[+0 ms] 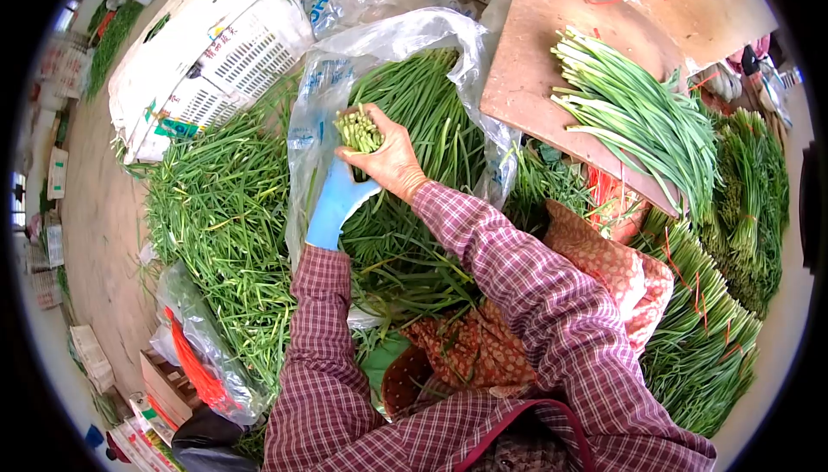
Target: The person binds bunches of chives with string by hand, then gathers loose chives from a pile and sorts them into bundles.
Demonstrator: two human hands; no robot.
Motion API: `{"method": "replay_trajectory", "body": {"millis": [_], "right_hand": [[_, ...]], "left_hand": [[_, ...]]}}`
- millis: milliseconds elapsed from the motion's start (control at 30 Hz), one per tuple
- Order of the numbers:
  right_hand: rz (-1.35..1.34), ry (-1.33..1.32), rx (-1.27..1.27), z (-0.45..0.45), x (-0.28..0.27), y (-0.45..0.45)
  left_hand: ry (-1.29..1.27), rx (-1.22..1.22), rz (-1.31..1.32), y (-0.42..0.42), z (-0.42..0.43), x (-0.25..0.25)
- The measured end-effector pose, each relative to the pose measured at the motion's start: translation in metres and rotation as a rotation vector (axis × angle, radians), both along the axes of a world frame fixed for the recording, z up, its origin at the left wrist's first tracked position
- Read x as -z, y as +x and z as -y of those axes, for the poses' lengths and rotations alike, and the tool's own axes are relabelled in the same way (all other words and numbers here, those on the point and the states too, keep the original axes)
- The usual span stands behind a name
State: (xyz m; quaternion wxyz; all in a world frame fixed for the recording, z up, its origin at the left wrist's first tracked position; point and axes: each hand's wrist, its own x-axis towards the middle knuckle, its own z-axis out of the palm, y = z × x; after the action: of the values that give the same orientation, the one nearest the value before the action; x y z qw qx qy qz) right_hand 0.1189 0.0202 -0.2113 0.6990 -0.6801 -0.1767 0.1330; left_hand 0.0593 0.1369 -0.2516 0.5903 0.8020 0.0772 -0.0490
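Note:
My right hand (395, 154), bare, curls its thumb and fingers around a bunch of garlic chives (359, 132), whose pale cut ends face up toward me. Just below, my left hand (338, 200) in a blue and white glove presses against the same bunch; its fingertips are hidden behind the stems and my right hand. Beneath both hands, a clear plastic bag (315, 110) stands with its mouth spread, filled with long loose green chives (423, 101).
Left of the bag lies a heap of loose chives (220, 213), with a white crate (233, 75) behind. A board (526, 66) at right carries sorted chives (634, 110). Tied bundles (703, 325) lie below it. Orange ties (197, 360) rest at lower left.

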Motion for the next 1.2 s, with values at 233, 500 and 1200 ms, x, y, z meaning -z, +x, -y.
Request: {"method": "replay_trajectory", "body": {"millis": [233, 500, 1200], "right_hand": [[0.031, 0.374, 0.117, 0.035, -0.129, 0.009], [0.224, 0.410, 0.254, 0.174, -0.230, 0.006], [-0.311, 1.061, 0.139, 0.161, -0.183, -0.072]], "left_hand": [[0.215, 0.007, 0.519, -0.017, 0.020, -0.095], [0.558, 0.194, -0.297, -0.073, -0.051, -0.117], [0.003, 0.089, 0.609, -0.094, 0.142, -0.181]]}}
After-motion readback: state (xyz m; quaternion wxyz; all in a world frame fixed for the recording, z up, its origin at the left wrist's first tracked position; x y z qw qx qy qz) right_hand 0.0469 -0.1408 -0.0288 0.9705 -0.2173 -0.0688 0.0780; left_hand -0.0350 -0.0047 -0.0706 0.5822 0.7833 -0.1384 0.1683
